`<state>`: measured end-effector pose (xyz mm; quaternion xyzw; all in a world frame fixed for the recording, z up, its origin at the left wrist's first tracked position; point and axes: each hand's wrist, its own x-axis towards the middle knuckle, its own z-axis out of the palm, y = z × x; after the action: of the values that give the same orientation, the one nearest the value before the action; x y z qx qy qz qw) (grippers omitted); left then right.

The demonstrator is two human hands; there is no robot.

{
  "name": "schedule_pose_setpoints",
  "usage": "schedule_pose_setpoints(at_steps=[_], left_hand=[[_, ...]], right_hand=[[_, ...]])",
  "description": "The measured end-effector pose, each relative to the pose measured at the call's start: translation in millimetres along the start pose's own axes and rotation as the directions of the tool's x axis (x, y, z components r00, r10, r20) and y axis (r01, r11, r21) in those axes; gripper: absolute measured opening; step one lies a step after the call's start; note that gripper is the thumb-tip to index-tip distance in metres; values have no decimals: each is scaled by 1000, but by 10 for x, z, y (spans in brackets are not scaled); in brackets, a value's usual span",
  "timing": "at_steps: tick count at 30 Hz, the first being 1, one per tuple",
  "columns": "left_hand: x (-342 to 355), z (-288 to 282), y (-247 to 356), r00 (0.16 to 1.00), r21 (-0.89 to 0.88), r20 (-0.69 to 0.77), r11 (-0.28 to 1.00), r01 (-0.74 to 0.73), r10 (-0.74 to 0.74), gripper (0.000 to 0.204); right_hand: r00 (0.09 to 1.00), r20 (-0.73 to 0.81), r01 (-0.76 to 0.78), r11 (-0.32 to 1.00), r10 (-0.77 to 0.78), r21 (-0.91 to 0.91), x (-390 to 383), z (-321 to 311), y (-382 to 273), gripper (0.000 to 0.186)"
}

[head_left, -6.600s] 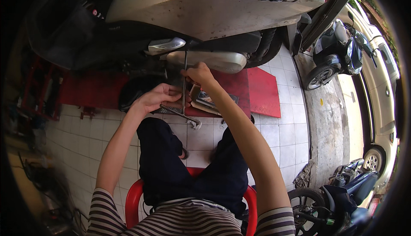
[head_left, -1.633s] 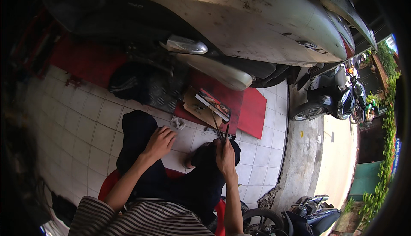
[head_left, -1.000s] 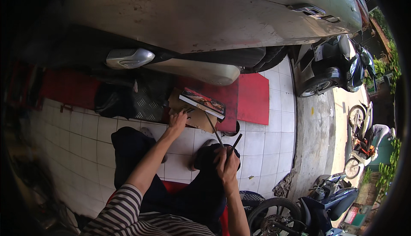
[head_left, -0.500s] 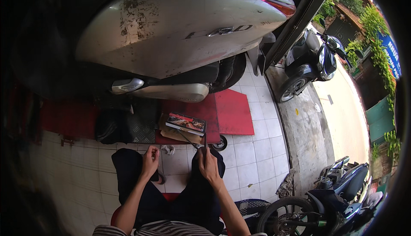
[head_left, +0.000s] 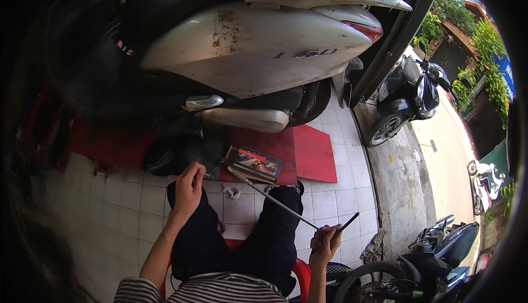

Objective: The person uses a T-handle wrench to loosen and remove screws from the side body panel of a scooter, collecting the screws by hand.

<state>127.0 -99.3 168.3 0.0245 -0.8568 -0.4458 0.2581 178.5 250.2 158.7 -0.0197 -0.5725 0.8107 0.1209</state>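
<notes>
My right hand (head_left: pixel 325 242) is out at the right, closed around the handle end of a long metal rod tool (head_left: pixel 280 204). A black bar sticks up from that grip, at an angle to the rod. The rod slants away to the far left, its far tip beside a printed box (head_left: pixel 257 163) on brown cardboard (head_left: pixel 235 171). My left hand (head_left: pixel 188 193) is raised over my left knee, fingers bent and pressed together; whatever they hold, if anything, is hidden. Ahead of both hands stands a silver scooter (head_left: pixel 242 55), its body scratched and dirty.
The scooter stands over a red platform (head_left: pixel 313 154) with dark metal plating. A crumpled white rag (head_left: pixel 232 192) lies on the white tile floor (head_left: pixel 324 204). I sit on a red stool (head_left: pixel 301 278). Parked motorbikes (head_left: pixel 404 99) stand at the right, one close behind my right hand.
My right hand has swung right and back toward me with the rod tool, away from the platform's edge. My left hand has risen slightly. The head view has shifted; a white scooter now shows outside.
</notes>
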Motion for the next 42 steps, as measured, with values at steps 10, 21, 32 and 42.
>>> schedule_pose_setpoints(at_steps=[10,21,32,42], left_hand=[[91,-174,452,994,6,9,994,-107,107,7],[84,-212,487,994,-52,-21,993,-106,105,15],[346,-296,562,991,-172,120,984,-36,58,20],[376,-381,539,964,-352,262,926,138,-44,24]], right_hand=[[997,-83,8,997,-3,71,-134,-60,-122,18],[994,-103,-24,998,30,52,-101,85,-131,17],[974,99,-209,977,205,31,754,222,-341,20],[973,-31,-230,972,228,-55,1084,368,-448,21]])
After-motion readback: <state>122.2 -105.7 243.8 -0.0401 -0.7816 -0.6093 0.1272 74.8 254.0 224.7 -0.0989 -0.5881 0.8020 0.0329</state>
